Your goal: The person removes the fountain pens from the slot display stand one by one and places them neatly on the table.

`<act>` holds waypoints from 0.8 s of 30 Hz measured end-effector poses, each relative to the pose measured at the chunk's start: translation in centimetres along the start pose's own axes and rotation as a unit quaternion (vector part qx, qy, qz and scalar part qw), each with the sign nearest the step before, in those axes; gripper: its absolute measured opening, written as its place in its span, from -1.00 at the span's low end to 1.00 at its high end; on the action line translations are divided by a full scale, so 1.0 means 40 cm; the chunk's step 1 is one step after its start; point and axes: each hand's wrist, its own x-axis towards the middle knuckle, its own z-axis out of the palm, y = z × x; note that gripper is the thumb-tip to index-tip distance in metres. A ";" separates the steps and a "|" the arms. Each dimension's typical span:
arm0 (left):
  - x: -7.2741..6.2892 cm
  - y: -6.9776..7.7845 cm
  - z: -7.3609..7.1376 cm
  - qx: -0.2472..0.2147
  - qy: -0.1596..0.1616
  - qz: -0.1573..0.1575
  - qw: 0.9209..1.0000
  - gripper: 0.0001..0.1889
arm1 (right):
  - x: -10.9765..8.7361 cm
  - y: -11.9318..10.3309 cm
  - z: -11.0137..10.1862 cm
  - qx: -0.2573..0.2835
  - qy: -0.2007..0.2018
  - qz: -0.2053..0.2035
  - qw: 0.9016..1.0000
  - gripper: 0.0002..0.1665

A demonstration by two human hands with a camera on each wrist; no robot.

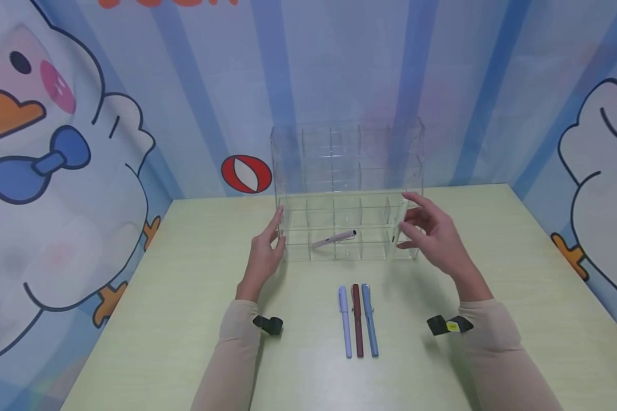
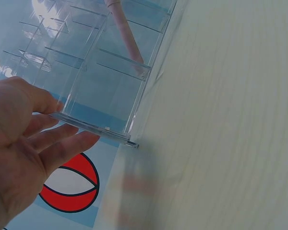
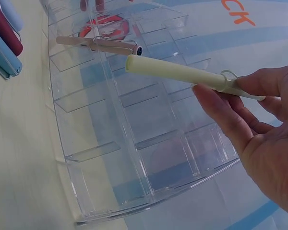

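A clear acrylic pen organizer [image 1: 347, 197] with several compartments stands on the table. My left hand [image 1: 266, 254] grips its left side wall, thumb on one face and fingers on the other in the left wrist view [image 2: 36, 139]. My right hand [image 1: 434, 237] pinches a pale green pen [image 3: 175, 73] between thumb and fingers over the organizer's right end. In the head view this pen [image 1: 399, 220] is tilted, its cap end up in the fingers. A pale pink pen [image 1: 334, 238] rests slanted in the organizer's front row, its cap end toward the right.
In front of the organizer, a lavender pen [image 1: 345, 322], a dark red pen [image 1: 357, 319] and a blue pen [image 1: 370, 319] lie side by side on the table [image 1: 200, 342]. A printed cloth backdrop [image 1: 339, 68] rises right behind the organizer.
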 end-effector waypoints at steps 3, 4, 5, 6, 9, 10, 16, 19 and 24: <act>0.000 -0.002 0.000 0.000 0.000 0.001 1.000 -0.17 | 0.001 0.003 0.002 -0.010 -0.011 0.001 1.000 -0.29; 0.000 -0.003 0.000 0.000 0.001 0.001 1.000 -0.18 | 0.001 0.004 0.002 -0.014 -0.012 0.001 1.000 -0.29; 0.000 -0.004 0.000 0.000 0.000 0.002 1.000 -0.18 | 0.001 0.004 0.002 -0.016 -0.012 0.002 1.000 -0.28; 0.000 -0.004 0.000 0.000 0.000 0.003 1.000 -0.18 | 0.000 0.004 0.002 -0.017 -0.013 0.002 1.000 -0.28; -0.001 -0.006 0.000 0.001 0.001 0.006 1.000 -0.19 | 0.000 -0.001 -0.001 -0.018 -0.017 0.008 1.000 -0.29; 0.000 -0.005 0.000 0.002 0.001 0.006 1.000 -0.18 | -0.001 -0.003 -0.002 -0.017 -0.020 0.011 1.000 -0.29; 0.001 -0.005 0.001 0.005 0.007 0.017 1.000 -0.16 | -0.004 -0.017 -0.007 -0.025 -0.068 0.053 0.996 -0.33; -0.001 -0.004 0.000 0.002 0.003 0.015 1.000 -0.17 | -0.007 -0.025 -0.012 -0.019 -0.102 0.086 0.991 -0.34; -0.001 -0.003 -0.001 -0.004 0.001 0.013 1.000 -0.18 | -0.010 -0.028 -0.020 -0.005 -0.156 0.139 0.978 -0.34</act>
